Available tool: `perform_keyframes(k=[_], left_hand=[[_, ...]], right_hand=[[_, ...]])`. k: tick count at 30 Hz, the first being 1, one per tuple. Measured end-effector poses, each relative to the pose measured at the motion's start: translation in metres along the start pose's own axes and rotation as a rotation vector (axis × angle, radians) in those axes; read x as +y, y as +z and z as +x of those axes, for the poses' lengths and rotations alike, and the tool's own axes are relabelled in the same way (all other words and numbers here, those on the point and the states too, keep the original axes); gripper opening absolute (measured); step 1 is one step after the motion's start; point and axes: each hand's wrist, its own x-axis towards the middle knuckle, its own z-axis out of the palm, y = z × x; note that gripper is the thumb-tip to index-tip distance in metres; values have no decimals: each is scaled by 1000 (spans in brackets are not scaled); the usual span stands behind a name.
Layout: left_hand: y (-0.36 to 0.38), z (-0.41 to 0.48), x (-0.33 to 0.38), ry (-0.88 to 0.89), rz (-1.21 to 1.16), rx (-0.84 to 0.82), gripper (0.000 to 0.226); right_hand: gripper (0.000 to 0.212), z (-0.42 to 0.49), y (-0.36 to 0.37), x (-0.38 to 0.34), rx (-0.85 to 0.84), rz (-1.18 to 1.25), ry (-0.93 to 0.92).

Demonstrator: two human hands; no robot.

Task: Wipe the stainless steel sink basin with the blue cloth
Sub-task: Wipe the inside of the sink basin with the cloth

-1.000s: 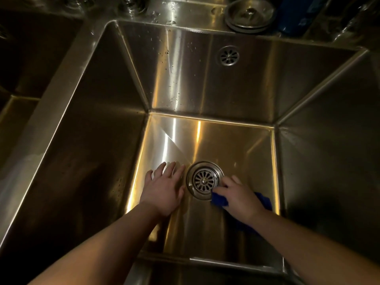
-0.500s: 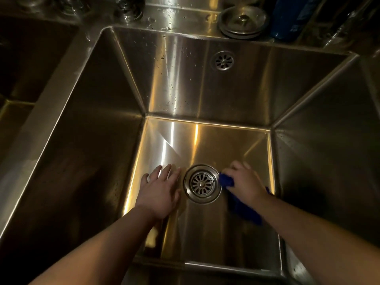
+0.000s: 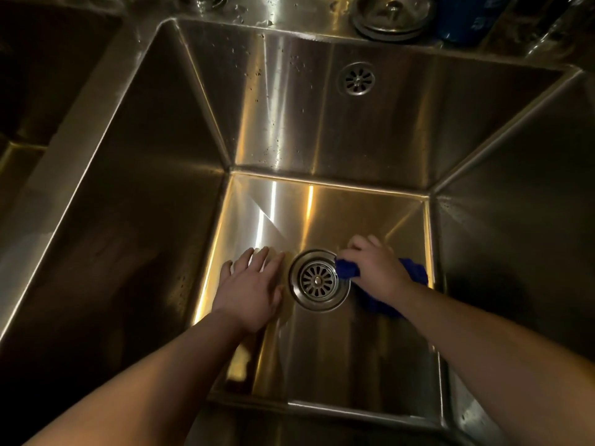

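Near floor of the sink basin (image 3: 322, 358) is noted smooth; its dryness cannot be told in the dim light. The left hand (image 3: 249, 289) is laid flat on the floor with fingers straight, just left of the drain strainer (image 3: 318, 280). The bunched blue cloth (image 3: 346, 268) is gripped by the right hand (image 3: 375, 272) and pressed against the strainer's right rim. Wiping is judged confined to the floor so far. Droplets are noted on the far wall near the overflow grille (image 3: 357, 78); the walls are judged still to be done.
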Motion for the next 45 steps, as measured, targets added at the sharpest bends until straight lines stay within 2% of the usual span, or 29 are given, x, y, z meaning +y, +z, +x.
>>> perform_keyframes(k=[5, 8, 13, 20, 28, 35, 41, 45], left_hand=[[-2, -1, 0, -5, -10, 5, 62], [-4, -1, 2, -7, -12, -10, 62], [-4, 1, 0, -22, -3, -2, 62], [-5, -2, 0, -19, -9, -17, 61], [-3, -4, -4, -36, -6, -44, 61], [-6, -5, -6, -57, -30, -57, 61], [1, -4, -10, -77, -18, -54, 61], [0, -8, -14, -93, -28, -54, 62]], right_hand=[[46, -46, 10, 4, -92, -11, -49], [48, -31, 2, 7, -135, -32, -58], [41, 30, -12, -5, -74, -64, -32], [52, -30, -3, 2, -129, -42, -29], [48, 36, -5, -23, -91, -83, -66], [39, -10, -12, 18, -71, -31, 83], [41, 51, 9, -44, -21, -33, -38], [42, 50, 0, -28, -16, -11, -24]])
